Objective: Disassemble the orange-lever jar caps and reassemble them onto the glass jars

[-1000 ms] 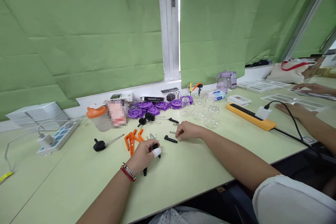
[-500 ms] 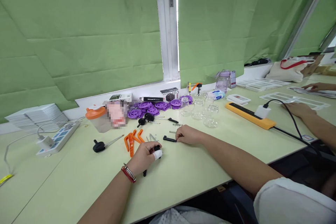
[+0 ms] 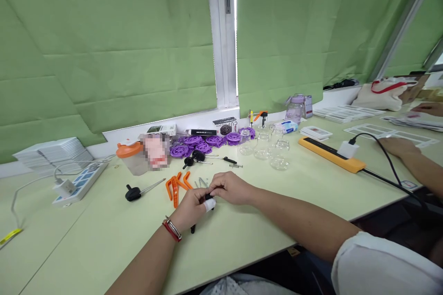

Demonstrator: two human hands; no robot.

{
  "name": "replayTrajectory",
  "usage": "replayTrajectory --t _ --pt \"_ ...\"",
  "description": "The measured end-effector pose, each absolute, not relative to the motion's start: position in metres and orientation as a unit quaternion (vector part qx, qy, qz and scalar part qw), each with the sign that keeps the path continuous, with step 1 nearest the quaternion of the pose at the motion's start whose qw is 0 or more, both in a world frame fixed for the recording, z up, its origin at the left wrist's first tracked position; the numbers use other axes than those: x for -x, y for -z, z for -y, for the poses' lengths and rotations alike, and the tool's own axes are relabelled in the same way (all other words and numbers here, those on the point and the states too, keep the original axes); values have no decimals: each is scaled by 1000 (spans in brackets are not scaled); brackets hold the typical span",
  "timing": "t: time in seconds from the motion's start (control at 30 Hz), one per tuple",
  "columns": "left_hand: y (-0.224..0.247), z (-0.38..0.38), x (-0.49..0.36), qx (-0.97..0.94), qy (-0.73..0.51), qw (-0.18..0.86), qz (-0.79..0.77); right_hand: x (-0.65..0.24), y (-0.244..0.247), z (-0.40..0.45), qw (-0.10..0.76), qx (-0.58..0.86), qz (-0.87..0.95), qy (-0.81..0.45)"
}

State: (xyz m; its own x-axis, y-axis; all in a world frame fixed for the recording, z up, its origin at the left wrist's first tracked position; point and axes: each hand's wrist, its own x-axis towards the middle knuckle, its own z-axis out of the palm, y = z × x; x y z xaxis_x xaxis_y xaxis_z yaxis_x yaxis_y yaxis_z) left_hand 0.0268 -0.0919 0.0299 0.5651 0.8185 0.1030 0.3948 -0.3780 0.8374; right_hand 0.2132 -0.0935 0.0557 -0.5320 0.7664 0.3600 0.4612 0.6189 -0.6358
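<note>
My left hand (image 3: 194,203), with a white wrap on its thumb, is closed round a small black plastic part (image 3: 208,197). My right hand (image 3: 230,187) meets it there, its thumb and fingers pinched together at the part's top; what they pinch is too small to make out. A black rod-like end (image 3: 193,229) shows below my left hand. Beyond the hands lie orange clamp-like handles (image 3: 175,190), small metal pins (image 3: 201,181) and a coil spring (image 3: 236,166). A black-handled metal rod (image 3: 134,192) lies to the left.
Purple plastic discs (image 3: 194,141) and clear glass jars (image 3: 263,150) stand toward the back. A yellow power strip (image 3: 332,154) lies to the right, a white one (image 3: 81,184) to the left. Another person's hand (image 3: 398,146) rests at the far right beside white sheets.
My right hand has moved left from beside the springs and black bar to meet my left hand. The nearer spring and the black bar no longer show. My left hand still grips the black part.
</note>
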Motion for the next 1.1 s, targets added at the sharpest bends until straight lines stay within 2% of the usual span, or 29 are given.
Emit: replayTrajectory --t 0.3,0.37,0.43,0.53,0.63,1.1 --pt "-29 90 -27 -791 -253 414 -372 -218 -47 87 347 352 833 -249" --pt "-31 91 -27 -794 -252 407 -374 -231 -45 71 364 400 808 -233" --pt "-32 92 -28 -794 -250 404 -380 -253 -40 50 385 510 744 -195" --pt "-34 93 -28 -793 -242 401 -389 -291 -27 20 313 636 692 -136" --pt "-33 93 -28 -797 -238 396 -390 -315 -14 6 253 658 698 -126" --pt "-33 92 -27 -796 -234 394 -394 -314 -7 9 212 651 724 -81"
